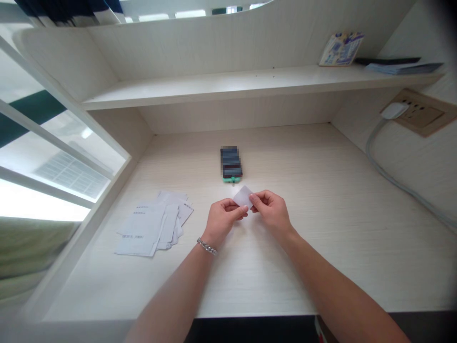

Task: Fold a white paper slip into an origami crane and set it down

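- The left hand (225, 215) is reaching in to the centre of the frame, its thumb and fingers pinching the lower left side of a small white paper piece (243, 196).
- The right hand (269, 209) is pinching the same piece at its right side, thumb on top; the fingers beneath are curling, partly hidden.
- The paper piece is sitting between the two hands at the centre of the frame, tilting so that one corner is pointing upward — whether it is folded, I cannot tell.
- A silver chain bracelet (207, 246) is circling the left wrist.
- Just above the paper piece, a dark rectangular device (231, 162) is lying on the pale wood-grain desk (339, 200), its face showing as pixel blocks; a green strip (232, 180) is running along its lower end.
- Left of the hands, a loose pile of white paper sheets (141, 226) is spreading over the desk, the sheets overlapping at different angles, some bearing small print too blurred to read.
- Across the upper frame, a shelf (214, 90) is running above the desk; at its right end a printed packet (342, 49) is leaning back, and flat booklets (403, 68) are lying beside it.
- At the right edge, a white plug (393, 111) is sitting in a beige wall socket (424, 113) — its grey cable (403, 186) is trailing down towards the lower right.
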`<action>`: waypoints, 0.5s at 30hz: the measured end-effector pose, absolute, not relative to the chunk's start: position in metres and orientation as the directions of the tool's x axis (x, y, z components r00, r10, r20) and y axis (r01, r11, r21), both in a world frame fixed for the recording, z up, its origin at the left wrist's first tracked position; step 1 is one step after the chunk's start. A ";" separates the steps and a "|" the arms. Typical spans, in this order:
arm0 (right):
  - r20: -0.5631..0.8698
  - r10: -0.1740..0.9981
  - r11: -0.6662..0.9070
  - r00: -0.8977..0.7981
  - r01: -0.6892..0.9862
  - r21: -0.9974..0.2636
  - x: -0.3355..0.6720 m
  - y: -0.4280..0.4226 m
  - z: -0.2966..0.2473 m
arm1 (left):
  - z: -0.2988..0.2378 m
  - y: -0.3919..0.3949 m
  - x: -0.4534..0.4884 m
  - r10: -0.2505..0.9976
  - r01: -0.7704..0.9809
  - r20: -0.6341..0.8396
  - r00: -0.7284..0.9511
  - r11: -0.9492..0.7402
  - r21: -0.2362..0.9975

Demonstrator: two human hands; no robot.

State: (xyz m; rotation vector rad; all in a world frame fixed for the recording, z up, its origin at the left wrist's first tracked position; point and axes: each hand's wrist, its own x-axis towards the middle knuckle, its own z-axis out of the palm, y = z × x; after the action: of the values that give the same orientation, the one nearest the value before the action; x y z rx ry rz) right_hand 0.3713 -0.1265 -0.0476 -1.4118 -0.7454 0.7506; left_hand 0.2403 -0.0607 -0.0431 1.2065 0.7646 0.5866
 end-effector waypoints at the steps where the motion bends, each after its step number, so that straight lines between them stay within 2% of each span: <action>1: 0.010 0.817 0.024 0.577 -0.017 -1.000 0.371 -0.126 -0.048 | -0.043 -0.061 0.240 0.757 0.002 -0.215 0.617 0.272 0.962; 7: 0.019 0.813 0.023 0.582 0.000 -1.000 0.368 -0.128 -0.046 | -0.044 -0.060 0.241 0.762 -0.016 -0.268 0.589 0.343 0.939; 15: 0.033 0.803 0.035 0.595 0.007 -0.999 0.367 -0.128 -0.044 | -0.044 -0.061 0.242 0.778 -0.052 -0.255 0.574 0.345 0.937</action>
State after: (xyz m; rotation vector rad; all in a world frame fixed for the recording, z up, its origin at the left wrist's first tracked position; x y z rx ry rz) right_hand 0.3668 -0.1278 -0.0441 -1.4167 -0.7436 0.7075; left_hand 0.2416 -0.0606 -0.0436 1.0938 0.8025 0.6211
